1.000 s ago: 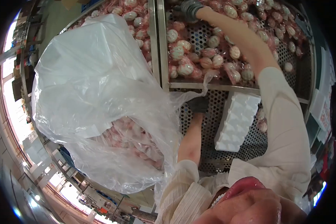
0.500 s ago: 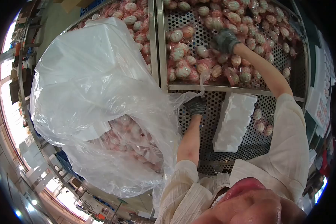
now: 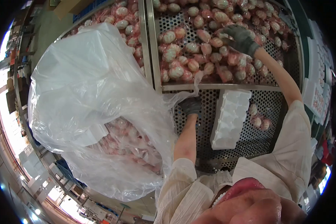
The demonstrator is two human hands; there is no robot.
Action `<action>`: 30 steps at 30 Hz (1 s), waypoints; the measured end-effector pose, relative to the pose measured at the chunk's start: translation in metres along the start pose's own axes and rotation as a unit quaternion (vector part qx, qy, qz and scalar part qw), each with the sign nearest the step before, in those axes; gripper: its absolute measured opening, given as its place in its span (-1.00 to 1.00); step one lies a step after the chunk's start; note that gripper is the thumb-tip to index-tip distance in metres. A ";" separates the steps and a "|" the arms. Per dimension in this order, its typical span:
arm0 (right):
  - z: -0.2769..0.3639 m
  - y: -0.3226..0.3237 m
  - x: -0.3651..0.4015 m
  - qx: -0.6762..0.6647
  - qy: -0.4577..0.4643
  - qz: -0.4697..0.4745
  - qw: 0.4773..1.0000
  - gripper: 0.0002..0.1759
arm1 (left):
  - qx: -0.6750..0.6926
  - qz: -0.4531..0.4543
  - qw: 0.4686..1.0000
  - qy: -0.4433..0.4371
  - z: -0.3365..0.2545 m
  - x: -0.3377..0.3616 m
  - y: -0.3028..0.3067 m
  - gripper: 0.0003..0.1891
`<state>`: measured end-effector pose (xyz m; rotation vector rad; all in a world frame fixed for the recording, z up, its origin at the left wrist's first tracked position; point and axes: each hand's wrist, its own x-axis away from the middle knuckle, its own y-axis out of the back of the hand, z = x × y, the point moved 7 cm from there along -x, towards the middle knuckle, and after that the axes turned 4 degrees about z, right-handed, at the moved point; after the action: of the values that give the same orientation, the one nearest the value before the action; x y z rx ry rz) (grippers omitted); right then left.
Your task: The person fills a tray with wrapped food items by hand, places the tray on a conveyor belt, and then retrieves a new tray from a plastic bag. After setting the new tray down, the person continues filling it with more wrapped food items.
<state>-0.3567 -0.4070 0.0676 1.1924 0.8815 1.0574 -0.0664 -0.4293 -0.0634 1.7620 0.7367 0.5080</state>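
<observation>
The person's right hand, in a grey glove, is reaching far forward over many round, pale items in red-tinted clear wrap. They are lying loose in the upper metal tray, crowding its near and right parts and leaving some perforated floor showing. That hand is holding its fingers forward and slightly apart, palm down, above or against the items; whether it is touching one cannot be told. Its arm is stretching up from the right, bending at the elbow.

The left hand, in a dark glove, is staying low, just below the tray's near rim, with the forearm pointing straight ahead. A twisted strand of clear plastic is running beside it from a big bag; the fingers are partly hidden, so whether they are pinching the film cannot be told.

Progress is looking partial: most visible wrapped items are lying loose, and only three or so are sitting on the lower perforated surface, right of a white moulded foam carton. The bag is covering white blocky shapes at the left. More wrapped items are showing through its opening, though whether they are inside or beneath is unclear.
</observation>
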 end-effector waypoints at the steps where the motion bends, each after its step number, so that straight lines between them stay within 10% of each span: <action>1: -0.003 0.010 -0.017 -0.001 0.008 -0.029 1.000 -0.63 | -0.007 0.045 0.999 0.018 0.001 0.002 -0.006 -0.63; 10: -0.040 -0.057 -0.166 0.101 -0.057 -0.056 0.992 -0.42 | 0.007 0.144 0.988 0.053 0.004 0.002 -0.013 -0.70; 14: -0.021 -0.091 -0.153 0.139 -0.105 0.108 0.979 -0.45 | 0.032 0.130 0.988 0.078 0.008 0.007 -0.022 -0.68; 28: -0.004 -0.048 -0.012 -0.200 -0.040 0.119 0.972 -0.53 | -0.028 0.012 0.999 0.009 -0.020 -0.011 0.030 -0.66; 30: 0.014 -0.036 0.022 -0.093 0.019 0.166 0.981 -0.64 | -0.051 0.051 0.997 0.036 -0.018 -0.010 0.030 -0.66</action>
<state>-0.3311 -0.3918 0.0345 1.1873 0.6069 1.4052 -0.0788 -0.4298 -0.0292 1.7000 0.6612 0.6690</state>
